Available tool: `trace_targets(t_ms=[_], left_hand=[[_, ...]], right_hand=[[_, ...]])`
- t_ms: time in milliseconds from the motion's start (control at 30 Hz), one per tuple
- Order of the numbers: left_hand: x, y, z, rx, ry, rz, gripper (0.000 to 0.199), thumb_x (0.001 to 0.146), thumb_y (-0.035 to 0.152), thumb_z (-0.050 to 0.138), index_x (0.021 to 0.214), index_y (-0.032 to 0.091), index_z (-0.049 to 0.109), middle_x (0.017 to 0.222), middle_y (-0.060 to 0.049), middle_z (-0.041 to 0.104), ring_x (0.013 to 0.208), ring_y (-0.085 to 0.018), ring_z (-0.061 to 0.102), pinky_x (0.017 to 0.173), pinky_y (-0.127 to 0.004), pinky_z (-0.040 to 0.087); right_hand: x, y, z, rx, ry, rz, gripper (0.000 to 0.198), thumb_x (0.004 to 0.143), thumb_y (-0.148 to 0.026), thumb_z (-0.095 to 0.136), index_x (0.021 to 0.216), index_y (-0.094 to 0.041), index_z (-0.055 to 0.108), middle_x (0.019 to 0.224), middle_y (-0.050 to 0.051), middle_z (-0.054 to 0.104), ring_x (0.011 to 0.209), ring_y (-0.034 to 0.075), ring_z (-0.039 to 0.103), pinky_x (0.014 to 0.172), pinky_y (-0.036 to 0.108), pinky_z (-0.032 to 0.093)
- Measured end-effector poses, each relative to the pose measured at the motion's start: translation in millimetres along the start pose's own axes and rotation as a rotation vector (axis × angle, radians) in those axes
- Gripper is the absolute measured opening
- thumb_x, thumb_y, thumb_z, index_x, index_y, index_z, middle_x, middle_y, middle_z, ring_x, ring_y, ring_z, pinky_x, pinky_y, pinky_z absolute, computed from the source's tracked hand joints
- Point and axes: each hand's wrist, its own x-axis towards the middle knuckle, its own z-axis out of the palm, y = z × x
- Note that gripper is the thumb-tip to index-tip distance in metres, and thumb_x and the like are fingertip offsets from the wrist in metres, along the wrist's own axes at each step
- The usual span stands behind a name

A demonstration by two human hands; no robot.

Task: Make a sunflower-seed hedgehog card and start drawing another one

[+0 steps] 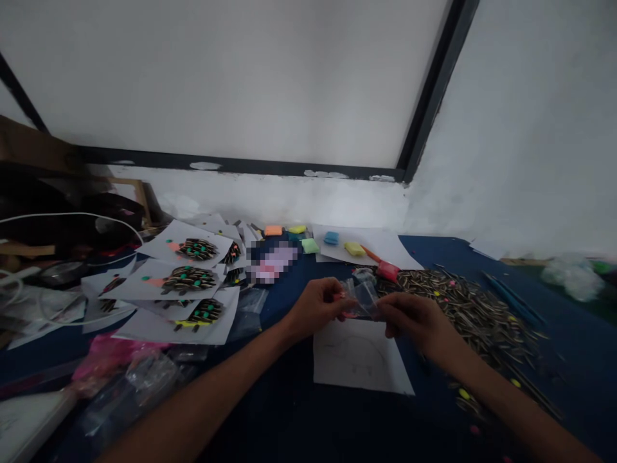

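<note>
Between both hands, in the head view, is a small clear plastic bag (365, 297). My left hand (321, 305) pinches its left side, where something orange-pink shows near the fingers. My right hand (417, 321) grips the bag's right edge with thumb and fingertips. Below the hands lies a white sheet with a faint pencil outline (359, 360) of a rounded animal with short legs. A spread of striped sunflower seeds (467, 315) covers the table on the right, with a few yellow and pink bits among them.
Paper sheets bearing seed hedgehogs (190, 283) are stacked on the left. Clay packets in orange, green, blue, yellow and red, including a blue one (331, 238), lie at the back. Blue tweezers (513, 296) rest beyond the seeds. Crumpled plastic bags (152, 373) lie front left.
</note>
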Motion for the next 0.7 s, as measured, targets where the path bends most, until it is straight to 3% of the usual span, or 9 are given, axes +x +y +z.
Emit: trace_targets(t_ms=[100,300,533,633,700], left_hand=[[-2,5,2,0.006,-0.036,0.006,0.028,0.071,0.032,0.070,0.069,0.014,0.048,0.057,0.004,0.054,0.051,-0.008,0.054,0.050,-0.019,0.043],[-4,5,3,0.031,-0.054,0.036,0.023,0.073,0.030,0.068,0.071,0.012,0.054,0.057,0.003,0.055,0.055,-0.008,0.055,0.054,-0.019,0.043],[-2,3,3,-0.014,-0.072,0.044,0.025,0.076,0.034,0.066,0.082,0.011,0.059,0.064,0.001,0.060,0.057,-0.009,0.056,0.056,-0.020,0.045],[0,-4,2,-0.009,-0.023,0.045,0.027,0.079,0.039,0.062,0.077,0.013,0.056,0.062,0.000,0.060,0.053,-0.009,0.055,0.054,-0.020,0.045],[1,-10,2,0.036,0.071,0.029,0.028,0.082,0.042,0.057,0.077,0.014,0.053,0.061,0.001,0.058,0.049,-0.009,0.053,0.048,-0.020,0.044]], right_hand=[[1,2,0,-0.003,-0.017,-0.012,0.040,0.086,-0.052,0.048,0.072,-0.018,0.064,0.056,-0.001,0.060,0.053,0.012,0.056,0.052,0.023,0.043],[1,0,5,-0.002,-0.047,0.028,0.036,0.082,-0.050,0.054,0.070,-0.018,0.064,0.055,-0.001,0.058,0.052,0.012,0.055,0.050,0.023,0.042],[1,-1,6,-0.091,0.048,-0.004,0.036,0.082,-0.051,0.053,0.066,-0.019,0.060,0.052,-0.002,0.055,0.049,0.013,0.054,0.049,0.025,0.041],[1,-2,-7,-0.277,0.088,-0.047,0.038,0.089,-0.047,0.042,0.072,-0.020,0.062,0.057,0.001,0.059,0.051,0.015,0.056,0.050,0.026,0.041],[0,0,-21,-0.553,0.127,-0.114,0.028,0.089,-0.037,0.044,0.088,-0.021,0.066,0.074,0.004,0.067,0.060,0.018,0.060,0.056,0.029,0.043]])
